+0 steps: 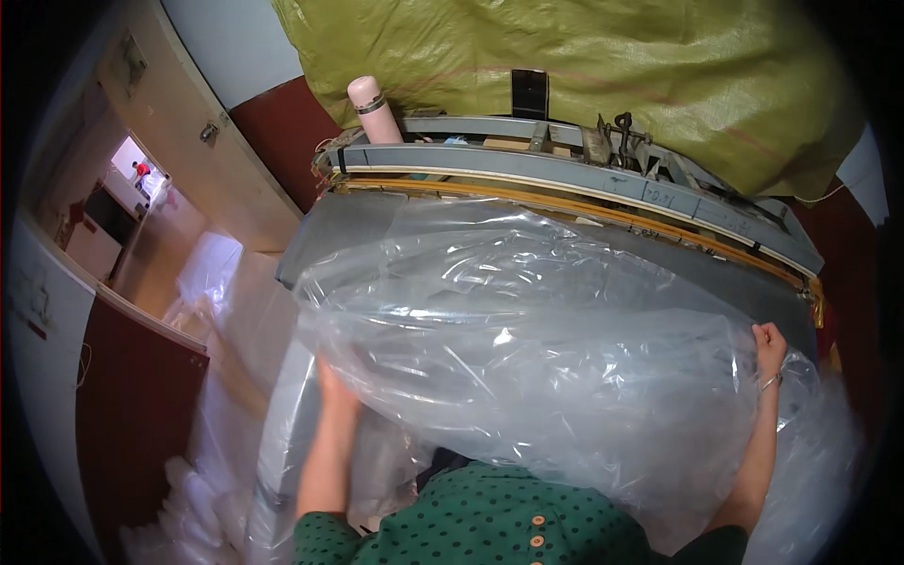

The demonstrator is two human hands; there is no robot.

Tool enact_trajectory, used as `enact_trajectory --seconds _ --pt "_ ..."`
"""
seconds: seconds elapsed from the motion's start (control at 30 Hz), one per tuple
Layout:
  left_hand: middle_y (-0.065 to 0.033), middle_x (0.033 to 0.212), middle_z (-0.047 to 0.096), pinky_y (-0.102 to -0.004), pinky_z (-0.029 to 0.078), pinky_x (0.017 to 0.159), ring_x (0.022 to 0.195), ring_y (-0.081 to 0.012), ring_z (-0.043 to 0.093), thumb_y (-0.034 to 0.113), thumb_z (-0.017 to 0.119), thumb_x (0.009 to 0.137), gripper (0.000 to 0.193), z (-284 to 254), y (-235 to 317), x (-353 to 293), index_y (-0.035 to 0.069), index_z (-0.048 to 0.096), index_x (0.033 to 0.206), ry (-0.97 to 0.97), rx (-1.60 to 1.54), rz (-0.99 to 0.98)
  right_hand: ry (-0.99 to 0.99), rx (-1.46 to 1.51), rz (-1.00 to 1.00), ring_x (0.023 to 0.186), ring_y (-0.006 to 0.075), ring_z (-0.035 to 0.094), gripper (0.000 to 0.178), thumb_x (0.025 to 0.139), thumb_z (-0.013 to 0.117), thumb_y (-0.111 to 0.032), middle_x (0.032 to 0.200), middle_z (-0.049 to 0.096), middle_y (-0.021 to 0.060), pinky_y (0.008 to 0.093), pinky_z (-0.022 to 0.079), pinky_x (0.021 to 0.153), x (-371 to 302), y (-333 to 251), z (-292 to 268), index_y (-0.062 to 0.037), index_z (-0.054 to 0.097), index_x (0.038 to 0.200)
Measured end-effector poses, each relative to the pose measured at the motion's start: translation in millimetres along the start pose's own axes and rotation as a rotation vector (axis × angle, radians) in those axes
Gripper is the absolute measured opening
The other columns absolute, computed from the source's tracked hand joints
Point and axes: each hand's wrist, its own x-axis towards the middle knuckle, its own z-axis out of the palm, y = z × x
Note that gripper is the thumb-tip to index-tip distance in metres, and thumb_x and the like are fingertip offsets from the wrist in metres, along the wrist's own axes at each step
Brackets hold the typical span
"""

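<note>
A large sheet of transparent plastic film [527, 348] spreads in wrinkled folds over the grey machine table [744, 292] and hangs toward my body. At the film's right edge, my right hand [770, 347] is closed in a pinch on it, with the arm stretched forward. My left hand [335, 381] is at the left edge of the same film, beside the table's left corner. Film covers the fingers of that hand, so their grip is hidden. More film bunches up below and beside my right forearm.
A grey metal sealing frame [603, 177] with an orange strip crosses the table's back, with a pink flask [374, 111] standing there. Green sheeting [603, 66] hangs behind. At left are an open door [202, 122], piled plastic [202, 508] and a distant person [142, 170] in red.
</note>
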Motion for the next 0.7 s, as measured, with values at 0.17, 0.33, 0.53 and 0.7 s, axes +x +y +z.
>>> enact_trajectory --seconds 0.17,0.33,0.53,0.7 --pt "-0.0072 0.067 0.053 -0.0323 0.039 0.058 0.059 -0.021 0.048 0.022 0.05 0.087 0.022 -33.7 152.8 152.0 0.003 0.053 0.075 0.298 1.108 0.988 -0.049 0.061 0.012 0.053 0.0039 0.028 0.025 0.08 0.064 -0.014 0.055 0.032 -0.0067 0.0228 0.025 0.046 10.6 4.3 14.7 -0.0033 0.048 0.065" --pt "-0.0175 0.096 0.059 -0.0402 0.043 0.083 0.095 -0.0338 0.054 0.003 0.055 0.071 0.026 54.7 183.0 130.4 0.003 0.059 0.097 0.034 1.584 1.393 -0.009 0.014 -0.028 0.053 0.0048 0.028 0.024 0.079 0.065 -0.013 0.055 0.031 -0.0056 0.0231 0.025 0.046 6.1 -3.9 23.1 -0.0029 0.048 0.065" --pt "-0.0151 0.106 0.06 -0.0374 0.041 0.089 0.102 -0.0304 0.053 0.017 0.054 0.086 0.029 129.2 119.0 77.8 0.001 0.056 0.11 -0.834 1.584 0.946 -0.02 0.013 -0.013 0.054 0.0049 0.028 0.026 0.08 0.064 -0.013 0.056 0.03 -0.0055 0.0227 0.024 0.047 6.0 14.3 14.5 -0.003 0.046 0.065" --pt "-0.0146 0.107 0.06 -0.0328 0.042 0.086 0.096 -0.0252 0.057 0.037 0.039 0.095 0.044 139.7 107.6 113.9 0.0 0.056 0.111 -0.929 1.674 0.543 -0.031 0.052 -0.007 0.054 0.0043 0.027 0.027 0.081 0.063 -0.014 0.056 0.03 -0.0062 0.0225 0.023 0.047 8.4 18.4 17.9 -0.0036 0.045 0.065"
